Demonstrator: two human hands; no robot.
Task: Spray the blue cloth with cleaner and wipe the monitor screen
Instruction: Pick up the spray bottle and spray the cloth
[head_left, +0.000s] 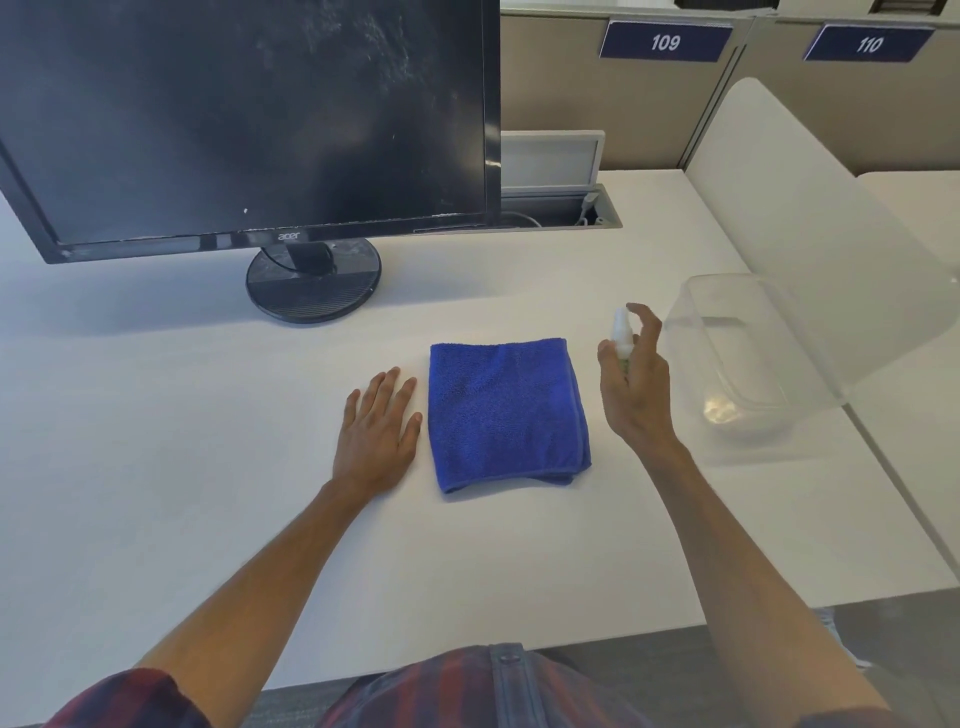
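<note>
A folded blue cloth lies flat on the white desk, in front of me. My right hand grips a small white spray bottle just right of the cloth, held above the desk with the index finger raised over its top. My left hand rests flat on the desk, fingers straight, right beside the cloth's left edge. The black monitor stands at the back left; its dark screen shows dusty smears near the upper right.
A clear plastic bin sits right of my right hand against a frosted divider panel. A cable tray with an open lid is behind the monitor. The monitor's round base stands left of the cloth, farther back.
</note>
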